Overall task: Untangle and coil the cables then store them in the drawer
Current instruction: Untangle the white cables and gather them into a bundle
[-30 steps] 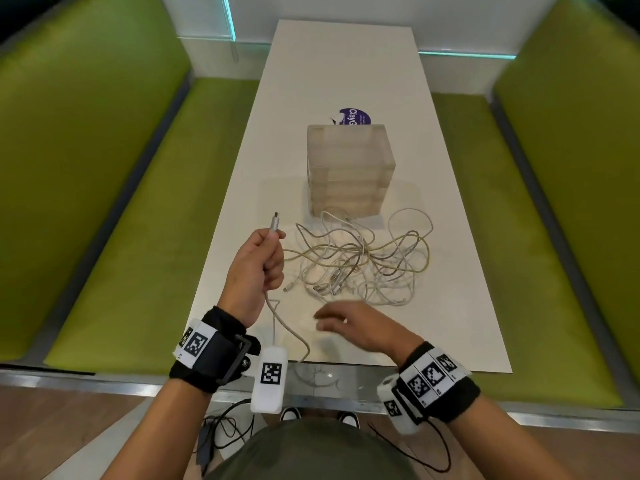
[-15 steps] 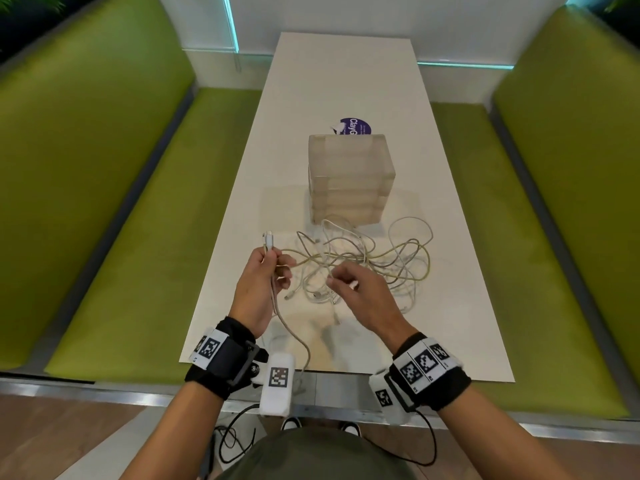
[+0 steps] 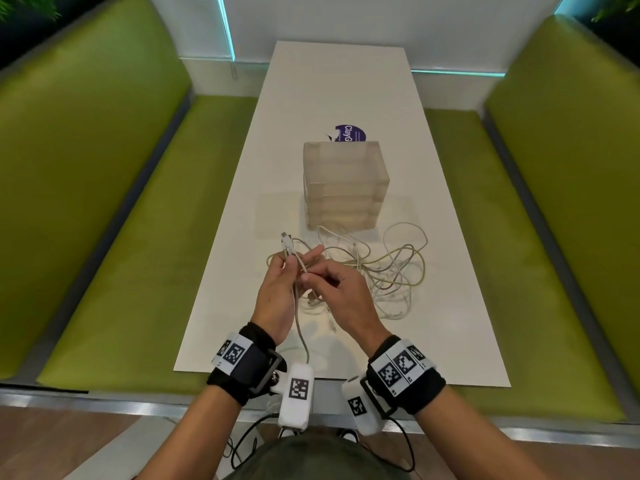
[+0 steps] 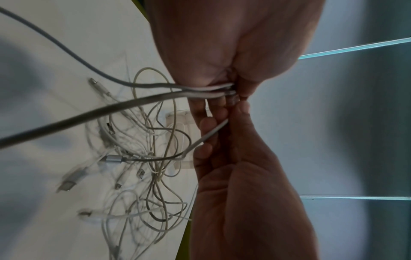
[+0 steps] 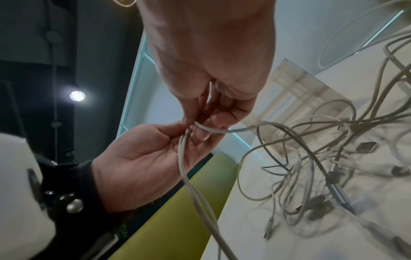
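Head view: 2 hands (image 3: 277,292), 1 cable (image 3: 300,327).

Right hand (image 3: 341,299) rose from hovering low over the table's near edge and closed in on the left hand (image 3: 277,296); its fingertips pinched the white cable (image 3: 297,317) just below the left hand's grip. Left hand shifted inward toward it. Cable's plug end (image 3: 286,241) tilted slightly; the hands now touch.

Smooth matt white table (image 3: 346,98), frosted translucent plastic drawer box (image 3: 344,183), seemingly metal-tipped rubbery cables (image 3: 391,271).
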Demonstrator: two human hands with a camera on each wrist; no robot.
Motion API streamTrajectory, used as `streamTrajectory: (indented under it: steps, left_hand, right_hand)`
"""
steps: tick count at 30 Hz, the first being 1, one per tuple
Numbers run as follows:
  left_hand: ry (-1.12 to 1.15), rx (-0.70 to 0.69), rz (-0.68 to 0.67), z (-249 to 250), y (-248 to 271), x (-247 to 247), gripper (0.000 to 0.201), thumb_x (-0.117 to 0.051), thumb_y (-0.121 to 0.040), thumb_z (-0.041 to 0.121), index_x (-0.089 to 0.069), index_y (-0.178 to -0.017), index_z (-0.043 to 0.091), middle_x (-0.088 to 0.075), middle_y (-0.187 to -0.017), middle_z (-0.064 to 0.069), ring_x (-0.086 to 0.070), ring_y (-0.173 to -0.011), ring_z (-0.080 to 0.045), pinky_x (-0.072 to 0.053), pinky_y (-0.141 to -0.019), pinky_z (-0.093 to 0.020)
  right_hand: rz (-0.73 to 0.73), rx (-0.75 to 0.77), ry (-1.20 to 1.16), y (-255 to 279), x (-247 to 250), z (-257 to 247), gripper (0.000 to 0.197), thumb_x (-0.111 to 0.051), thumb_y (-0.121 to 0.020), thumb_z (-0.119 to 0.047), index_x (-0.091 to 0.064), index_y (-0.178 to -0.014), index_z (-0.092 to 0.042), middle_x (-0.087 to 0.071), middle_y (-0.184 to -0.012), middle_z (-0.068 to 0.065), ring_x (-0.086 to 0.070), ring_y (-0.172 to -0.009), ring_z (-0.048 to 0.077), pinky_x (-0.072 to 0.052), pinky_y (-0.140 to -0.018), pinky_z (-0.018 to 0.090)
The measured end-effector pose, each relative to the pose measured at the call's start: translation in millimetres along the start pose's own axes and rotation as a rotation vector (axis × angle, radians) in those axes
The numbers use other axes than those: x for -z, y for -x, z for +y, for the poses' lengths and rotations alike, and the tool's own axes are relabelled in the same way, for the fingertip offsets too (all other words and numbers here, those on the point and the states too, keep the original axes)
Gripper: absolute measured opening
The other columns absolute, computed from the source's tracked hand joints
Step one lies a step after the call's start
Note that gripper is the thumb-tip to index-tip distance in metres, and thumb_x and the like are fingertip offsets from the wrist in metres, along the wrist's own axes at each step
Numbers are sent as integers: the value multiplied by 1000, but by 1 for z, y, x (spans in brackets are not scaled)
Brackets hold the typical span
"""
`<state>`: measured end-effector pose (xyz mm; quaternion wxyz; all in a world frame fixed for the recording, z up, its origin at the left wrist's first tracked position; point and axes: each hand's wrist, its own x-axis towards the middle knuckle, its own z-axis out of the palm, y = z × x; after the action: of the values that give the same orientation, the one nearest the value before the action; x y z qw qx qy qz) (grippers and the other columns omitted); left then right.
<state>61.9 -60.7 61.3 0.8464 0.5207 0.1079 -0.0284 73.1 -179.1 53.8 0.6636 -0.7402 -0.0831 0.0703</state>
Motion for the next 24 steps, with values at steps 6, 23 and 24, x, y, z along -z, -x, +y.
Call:
streamTrajectory:
  steps: [6,23,24]
  left_hand:
    - [-44,-40,-44,2,3,-2,20,-31,-103,23,-46,-98,11,-68,-120,-7,-66,-106,-16,-53,-84,-29]
    - [123,-348,194,79,4,24,24,-31,-105,20,-45,-86,16,-44,-56,9,-34,-48,-8,-35,-53,-20]
    - [135,-371,217,86,4,30,24,-31,-104,21,-45,-86,17,-44,-57,10,-32,-48,-7,-33,-52,-20]
  right_hand:
    - [-58,-12,72,-4,-1,2,5,-69,-84,-13,-70,-81,-9,-69,-75,4,-63,-66,22,-54,-65,33]
    - [-145,55,639,-82,61,53,18,-55,-88,-9,-67,-79,-17,-68,-79,4,-63,-76,22,-50,-73,40]
    - [-119,39,650,-86,69,56,18,-54,-86,-4,-70,-84,-13,-70,-84,6,-64,-82,24,-51,-77,42]
